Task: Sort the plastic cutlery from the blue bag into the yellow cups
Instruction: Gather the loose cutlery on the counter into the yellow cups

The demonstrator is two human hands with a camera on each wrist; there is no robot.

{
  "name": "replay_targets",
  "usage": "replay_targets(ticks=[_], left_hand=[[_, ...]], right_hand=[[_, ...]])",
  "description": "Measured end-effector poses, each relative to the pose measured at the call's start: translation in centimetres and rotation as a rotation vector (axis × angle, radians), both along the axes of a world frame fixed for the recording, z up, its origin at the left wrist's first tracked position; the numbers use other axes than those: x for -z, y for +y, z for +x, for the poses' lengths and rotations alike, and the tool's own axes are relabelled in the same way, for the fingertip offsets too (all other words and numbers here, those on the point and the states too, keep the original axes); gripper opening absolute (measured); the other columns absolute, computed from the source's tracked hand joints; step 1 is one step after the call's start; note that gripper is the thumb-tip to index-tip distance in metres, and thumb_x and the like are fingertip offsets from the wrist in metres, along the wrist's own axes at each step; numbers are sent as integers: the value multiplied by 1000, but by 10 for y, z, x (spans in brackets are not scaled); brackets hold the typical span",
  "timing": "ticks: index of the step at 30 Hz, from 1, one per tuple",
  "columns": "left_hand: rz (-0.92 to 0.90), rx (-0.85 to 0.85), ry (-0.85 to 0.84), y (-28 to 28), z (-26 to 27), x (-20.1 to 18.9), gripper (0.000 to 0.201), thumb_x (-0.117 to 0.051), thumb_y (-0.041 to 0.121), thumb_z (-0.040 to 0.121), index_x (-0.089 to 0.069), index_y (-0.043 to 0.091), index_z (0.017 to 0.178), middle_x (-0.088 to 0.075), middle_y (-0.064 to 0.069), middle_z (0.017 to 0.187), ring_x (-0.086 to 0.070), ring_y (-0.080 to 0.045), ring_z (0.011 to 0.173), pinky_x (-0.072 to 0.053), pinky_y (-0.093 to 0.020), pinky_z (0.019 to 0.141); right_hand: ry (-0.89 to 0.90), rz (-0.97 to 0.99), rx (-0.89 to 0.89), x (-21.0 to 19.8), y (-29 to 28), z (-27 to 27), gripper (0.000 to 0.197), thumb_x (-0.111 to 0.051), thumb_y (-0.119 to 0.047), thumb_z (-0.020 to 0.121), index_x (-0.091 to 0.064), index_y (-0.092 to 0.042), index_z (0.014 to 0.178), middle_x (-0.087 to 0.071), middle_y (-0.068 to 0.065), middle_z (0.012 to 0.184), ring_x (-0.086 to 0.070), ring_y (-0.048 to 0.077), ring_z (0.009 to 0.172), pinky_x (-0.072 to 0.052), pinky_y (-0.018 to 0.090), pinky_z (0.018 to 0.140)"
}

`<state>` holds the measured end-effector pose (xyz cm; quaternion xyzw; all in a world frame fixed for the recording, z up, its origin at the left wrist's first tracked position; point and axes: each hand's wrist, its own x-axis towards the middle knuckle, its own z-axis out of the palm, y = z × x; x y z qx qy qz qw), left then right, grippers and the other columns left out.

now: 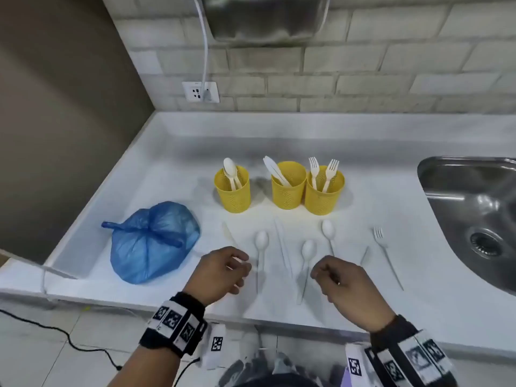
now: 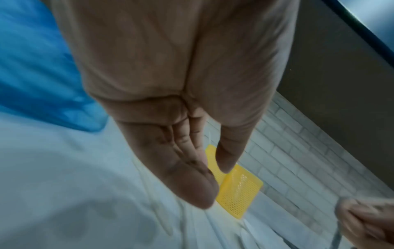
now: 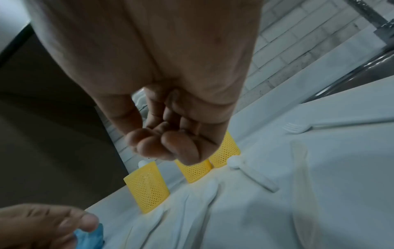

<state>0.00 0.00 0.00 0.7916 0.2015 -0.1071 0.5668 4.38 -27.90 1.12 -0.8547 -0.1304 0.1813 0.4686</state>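
Observation:
Three yellow mesh cups stand in a row: the left cup [image 1: 234, 191] holds spoons, the middle cup [image 1: 287, 188] knives, the right cup [image 1: 324, 195] forks. The tied blue bag [image 1: 152, 241] lies left of them. Loose white cutlery lies in front of the cups: three spoons [image 1: 261, 240], a fork [image 1: 380, 237] and knives [image 1: 281, 241]. My left hand [image 1: 243, 268] hovers over the counter beside the leftmost spoon's handle, fingers relaxed and empty [image 2: 210, 178]. My right hand [image 1: 317, 272] hovers by the middle spoon's handle, fingers curled against the thumb with nothing in them [image 3: 162, 146].
A steel sink [image 1: 474, 208] is sunk into the white counter at the right. A brick wall with a socket [image 1: 201, 92] and a cable runs behind the cups. The counter's front edge lies just under my wrists.

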Motion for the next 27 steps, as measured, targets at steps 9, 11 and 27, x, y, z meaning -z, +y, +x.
replay_targets(ticks=[9, 11, 27], left_hand=[[605, 197, 107, -14, 47, 19, 32, -71, 41, 89, -64, 18, 111, -71, 0, 104, -66, -21, 100, -53, -32, 86], [696, 210, 141, -18, 52, 22, 43, -69, 45, 90, -60, 13, 117, -68, -5, 113, -64, -26, 107, -50, -32, 86], [808, 325, 206, -38, 64, 30, 25, -64, 36, 89, -57, 12, 88, -60, -2, 84, -58, -26, 80, -43, -29, 68]], right_hand=[[12, -277, -20, 29, 30, 29, 24, -66, -32, 93, -66, -17, 74, -64, -9, 65, -60, 7, 62, -47, 29, 68], [4, -360, -13, 32, 34, 33, 28, -66, -37, 91, -68, -13, 75, -68, -6, 71, -63, 11, 72, -48, 30, 71], [52, -479, 149, 43, 38, 33, 48, -63, -50, 91, -63, -6, 71, -65, 3, 67, -62, 21, 70, -49, 32, 65]])
